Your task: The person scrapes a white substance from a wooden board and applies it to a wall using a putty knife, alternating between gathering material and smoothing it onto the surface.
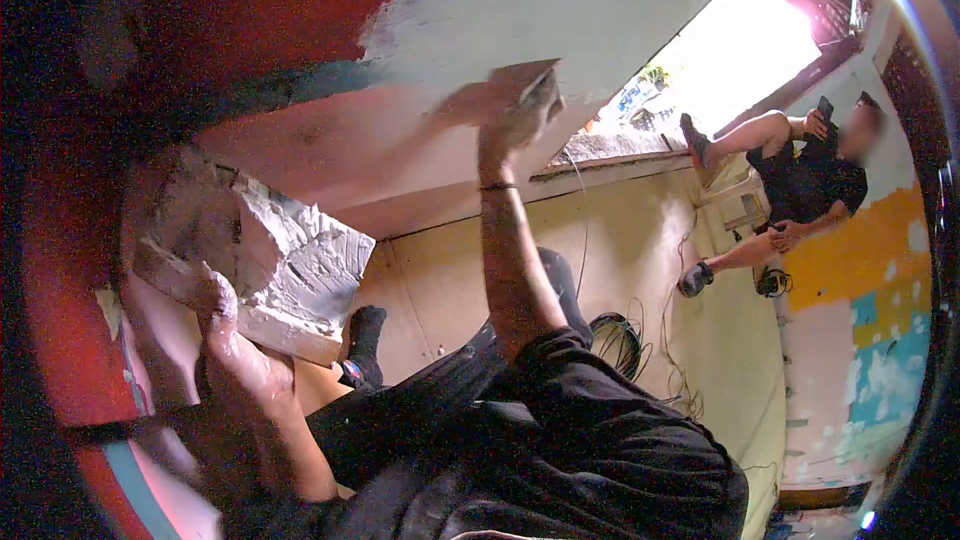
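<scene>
My left hand (235,335), smeared with white, is closed on the lower edge of a plaster board (185,210) that I hold tilted. Thick, ridged white plaster (310,255) covers much of its face. Up at the wall, my right hand (525,130) grips a flat plastering trowel (522,78), its blade close against the surface and slightly blurred. Around the blade the wall (470,15) has a pale, smooth coat, while red paint (300,0) shows to the left with a ragged border. The trowel's handle is hidden by my fingers.
A bright window opening (740,50) with a rough sill (620,147) lies right of my right hand. Beyond it sits a person (810,180) holding a phone (824,108). Coiled black cable (617,345) lies on the floor near my leg. Patchy orange and turquoise paint (860,250) marks another wall.
</scene>
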A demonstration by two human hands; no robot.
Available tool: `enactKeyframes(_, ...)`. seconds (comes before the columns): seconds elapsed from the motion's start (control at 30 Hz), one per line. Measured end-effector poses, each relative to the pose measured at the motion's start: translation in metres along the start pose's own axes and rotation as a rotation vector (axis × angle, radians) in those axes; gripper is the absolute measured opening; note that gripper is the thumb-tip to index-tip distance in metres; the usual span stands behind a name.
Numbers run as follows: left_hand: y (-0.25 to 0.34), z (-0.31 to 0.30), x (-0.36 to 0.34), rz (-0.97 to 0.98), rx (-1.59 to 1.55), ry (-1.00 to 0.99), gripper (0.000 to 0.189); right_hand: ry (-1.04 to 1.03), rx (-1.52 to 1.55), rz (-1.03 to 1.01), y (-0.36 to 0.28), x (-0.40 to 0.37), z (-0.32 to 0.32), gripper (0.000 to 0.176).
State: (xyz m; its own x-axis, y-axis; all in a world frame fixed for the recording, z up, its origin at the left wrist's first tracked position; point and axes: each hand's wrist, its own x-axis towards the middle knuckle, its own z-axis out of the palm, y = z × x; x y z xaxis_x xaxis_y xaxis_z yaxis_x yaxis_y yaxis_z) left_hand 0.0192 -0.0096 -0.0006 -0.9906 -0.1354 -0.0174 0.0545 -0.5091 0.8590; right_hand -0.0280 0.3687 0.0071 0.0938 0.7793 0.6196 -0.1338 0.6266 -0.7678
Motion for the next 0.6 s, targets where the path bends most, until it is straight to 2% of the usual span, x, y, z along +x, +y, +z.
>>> enactKeyframes(0.03,0.002,0.001,0.001,0.015,0.102,0.027,0.049,0.0,-0.204,-0.139,0.006,-0.018,0.012,0.03)
enactKeyframes(0.1,0.012,0.004,-0.002,-0.008,0.205,0.052,0.053,-0.068,-0.6,-0.357,-0.04,-0.051,0.027,0.038)
enactKeyframes(0.13,0.012,0.009,-0.002,-0.028,0.136,0.055,0.053,-0.289,-0.474,-0.164,-0.066,-0.072,0.026,0.046)
enactKeyframes(0.17,0.013,0.011,-0.003,-0.054,0.073,0.056,0.054,-0.221,-0.432,-0.508,-0.062,-0.104,0.03,0.052)
enactKeyframes(0.2,0.015,0.014,-0.004,-0.056,0.081,0.043,0.054,-0.472,-0.473,-0.286,-0.07,-0.127,0.032,0.056)
enactKeyframes(0.23,0.018,0.016,-0.005,-0.048,0.118,0.048,0.056,-0.43,-0.4,-0.363,-0.081,-0.149,0.03,0.057)
enactKeyframes(0.27,0.02,0.018,-0.005,-0.037,0.149,0.057,0.057,-0.596,-0.338,-0.294,-0.088,-0.155,0.017,0.054)
enactKeyframes(0.3,0.022,0.017,-0.006,-0.032,0.146,0.052,0.057,-0.588,-0.335,-0.297,-0.082,-0.159,0.008,0.054)
enactKeyframes(0.37,0.024,0.014,-0.005,0.005,0.184,0.005,0.053,-0.752,-0.023,-0.146,-0.053,-0.156,-0.003,0.051)
enactKeyframes(0.4,0.024,0.017,-0.004,0.016,0.175,0.015,0.053,-1.082,-0.171,-0.047,-0.027,-0.119,-0.03,0.059)
enactKeyframes(0.43,0.023,0.02,-0.005,-0.066,0.025,0.067,0.046,-1.414,-0.331,0.058,-0.009,-0.079,-0.053,0.07)
enactKeyframes(0.47,0.022,0.021,-0.005,-0.145,-0.126,0.123,0.04,-0.853,-0.281,-0.171,-0.038,-0.068,-0.042,0.067)
enactKeyframes(0.5,0.018,0.018,-0.004,-0.137,-0.128,0.143,0.04,-0.284,-0.21,-0.361,-0.074,-0.058,-0.03,0.065)
enactKeyframes(0.57,0.011,0.008,-0.002,-0.139,-0.099,-0.002,0.043,-0.155,-0.046,-0.356,-0.083,-0.027,-0.015,0.058)
enactKeyframes(0.6,0.017,0.019,-0.006,-0.182,-0.113,0.066,0.043,-0.161,-0.038,-0.344,-0.09,-0.028,-0.002,0.058)
